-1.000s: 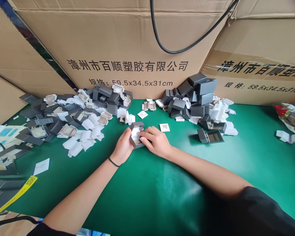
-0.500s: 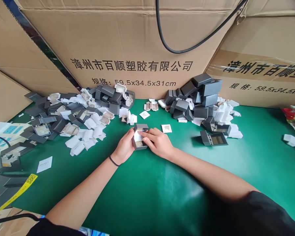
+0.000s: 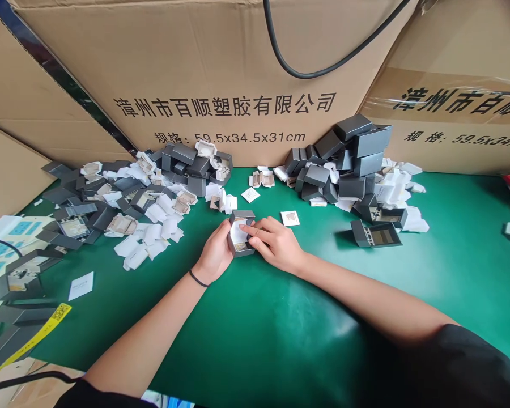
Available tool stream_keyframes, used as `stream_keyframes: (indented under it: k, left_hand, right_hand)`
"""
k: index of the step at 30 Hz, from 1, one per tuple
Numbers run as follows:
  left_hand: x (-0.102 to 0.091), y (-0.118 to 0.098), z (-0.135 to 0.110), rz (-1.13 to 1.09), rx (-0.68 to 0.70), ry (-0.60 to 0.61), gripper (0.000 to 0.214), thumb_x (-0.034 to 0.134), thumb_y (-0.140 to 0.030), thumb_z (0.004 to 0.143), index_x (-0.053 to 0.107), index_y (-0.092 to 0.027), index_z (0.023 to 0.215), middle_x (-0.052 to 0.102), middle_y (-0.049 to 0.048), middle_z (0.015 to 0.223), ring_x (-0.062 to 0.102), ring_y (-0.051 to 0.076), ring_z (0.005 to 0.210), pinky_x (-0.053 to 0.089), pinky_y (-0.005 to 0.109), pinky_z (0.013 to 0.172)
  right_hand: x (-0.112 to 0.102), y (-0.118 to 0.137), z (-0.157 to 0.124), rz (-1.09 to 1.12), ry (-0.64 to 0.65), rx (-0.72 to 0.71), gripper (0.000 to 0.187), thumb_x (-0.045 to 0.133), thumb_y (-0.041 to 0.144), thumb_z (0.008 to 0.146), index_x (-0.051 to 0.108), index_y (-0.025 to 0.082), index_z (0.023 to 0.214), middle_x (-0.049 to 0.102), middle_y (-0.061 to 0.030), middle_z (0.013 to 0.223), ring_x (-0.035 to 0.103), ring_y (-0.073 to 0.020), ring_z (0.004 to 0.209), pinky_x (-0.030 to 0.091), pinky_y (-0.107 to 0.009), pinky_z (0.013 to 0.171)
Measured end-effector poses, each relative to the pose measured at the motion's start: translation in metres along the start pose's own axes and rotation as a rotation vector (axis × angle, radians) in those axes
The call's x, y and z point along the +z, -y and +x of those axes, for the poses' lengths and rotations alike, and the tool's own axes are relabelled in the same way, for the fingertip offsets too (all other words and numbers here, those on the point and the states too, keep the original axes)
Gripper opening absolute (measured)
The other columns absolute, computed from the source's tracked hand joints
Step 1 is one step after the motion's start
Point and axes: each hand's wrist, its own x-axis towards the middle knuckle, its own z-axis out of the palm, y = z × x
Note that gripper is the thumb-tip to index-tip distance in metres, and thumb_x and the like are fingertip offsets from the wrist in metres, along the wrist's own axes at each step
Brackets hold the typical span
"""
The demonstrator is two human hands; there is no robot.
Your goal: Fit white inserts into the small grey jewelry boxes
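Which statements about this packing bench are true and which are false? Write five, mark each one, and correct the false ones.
1. The left hand and the right hand are both on one small grey box. True.
2. That box is shut. False: its lid stands open and a white lining shows inside.
3. The table mat is red. False: it is green.
4. A black band circles the left wrist. True.
5. Another open grey box lies on the mat to the right of the hands. True.
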Motion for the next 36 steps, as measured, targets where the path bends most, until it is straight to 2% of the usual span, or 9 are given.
stream_keyframes:
  k: [3, 7, 12, 19, 23, 27, 30, 36]
  left_hand:
    - [0.0005, -0.0001, -0.0005, 0.013, -0.014, 0.002, 0.041, 0.038, -0.039, 0.093, 0.059, -0.012, 0.116, 0.065, 0.0125, 0.111, 0.061, 0.024, 0.100, 0.050, 0.031, 0.078]
    - [-0.0002, 0.0010, -0.0003, 0.022, 0.011, 0.015, 0.039, 0.039, -0.038, 0.092, 0.060, -0.012, 0.113, 0.065, 0.0124, 0.111, 0.060, 0.024, 0.101, 0.050, 0.030, 0.076]
    - [-0.0017, 0.0030, -0.0009, 0.025, 0.039, 0.028, 0.033, 0.044, -0.035, 0.090, 0.059, -0.014, 0.112, 0.064, 0.0106, 0.112, 0.060, 0.023, 0.101, 0.050, 0.031, 0.077]
    - [0.0010, -0.0004, -0.0013, -0.011, 0.011, -0.001, 0.033, 0.043, -0.033, 0.090, 0.060, -0.013, 0.110, 0.065, 0.0111, 0.109, 0.060, 0.023, 0.100, 0.049, 0.030, 0.077]
    - [0.0006, -0.0027, -0.0005, -0.042, -0.032, -0.004, 0.039, 0.038, -0.035, 0.092, 0.058, -0.012, 0.116, 0.065, 0.0119, 0.112, 0.058, 0.024, 0.105, 0.049, 0.032, 0.082]
    - [-0.0028, -0.0017, 0.0005, -0.042, -0.041, -0.010, 0.041, 0.037, -0.036, 0.093, 0.056, -0.013, 0.120, 0.064, 0.0112, 0.112, 0.059, 0.022, 0.103, 0.048, 0.032, 0.084]
    - [-0.0036, -0.0011, 0.0005, -0.040, -0.039, 0.015, 0.038, 0.038, -0.034, 0.093, 0.056, -0.014, 0.120, 0.064, 0.0099, 0.112, 0.060, 0.022, 0.101, 0.048, 0.031, 0.083]
    - [0.0032, -0.0043, -0.0026, -0.006, -0.060, 0.009, 0.038, 0.035, -0.032, 0.094, 0.056, -0.012, 0.119, 0.063, 0.0122, 0.115, 0.059, 0.024, 0.106, 0.048, 0.033, 0.085]
  right_hand:
    - [0.0000, 0.0002, -0.0001, 0.033, -0.057, -0.049, 0.040, 0.035, 0.038, 0.095, 0.071, 0.021, 0.097, 0.060, -0.0059, 0.079, 0.055, -0.0162, 0.084, 0.047, -0.028, 0.070]
    - [0.0005, 0.0005, -0.0002, 0.039, 0.030, -0.060, 0.038, 0.039, 0.039, 0.093, 0.072, 0.022, 0.086, 0.060, -0.0051, 0.081, 0.053, -0.0158, 0.081, 0.045, -0.027, 0.066]
    - [0.0006, -0.0009, 0.0003, 0.068, 0.111, -0.014, 0.038, 0.038, 0.039, 0.094, 0.071, 0.022, 0.090, 0.060, -0.0052, 0.087, 0.051, -0.0152, 0.081, 0.045, -0.027, 0.070]
    - [-0.0014, -0.0037, 0.0021, 0.065, 0.207, -0.031, 0.041, 0.033, 0.041, 0.095, 0.070, 0.022, 0.096, 0.060, -0.0054, 0.093, 0.056, -0.0147, 0.085, 0.047, -0.026, 0.072]
    - [-0.0037, -0.0028, 0.0008, 0.054, 0.188, -0.041, 0.041, 0.031, 0.041, 0.095, 0.065, 0.022, 0.108, 0.062, -0.0057, 0.102, 0.060, -0.0147, 0.093, 0.047, -0.024, 0.075]
    - [-0.0052, -0.0016, 0.0013, -0.008, 0.126, 0.024, 0.046, 0.025, 0.040, 0.097, 0.058, 0.019, 0.121, 0.066, -0.0062, 0.096, 0.062, -0.0146, 0.086, 0.046, -0.023, 0.069]
    - [-0.0042, -0.0010, 0.0024, -0.076, 0.156, 0.076, 0.045, 0.026, 0.040, 0.097, 0.053, 0.022, 0.127, 0.067, -0.0053, 0.096, 0.063, -0.0150, 0.083, 0.044, -0.023, 0.064]
    - [-0.0025, 0.0022, 0.0034, -0.094, 0.241, 0.110, 0.043, 0.027, 0.042, 0.096, 0.049, 0.026, 0.130, 0.067, -0.0034, 0.107, 0.063, -0.0167, 0.089, 0.045, -0.024, 0.064]
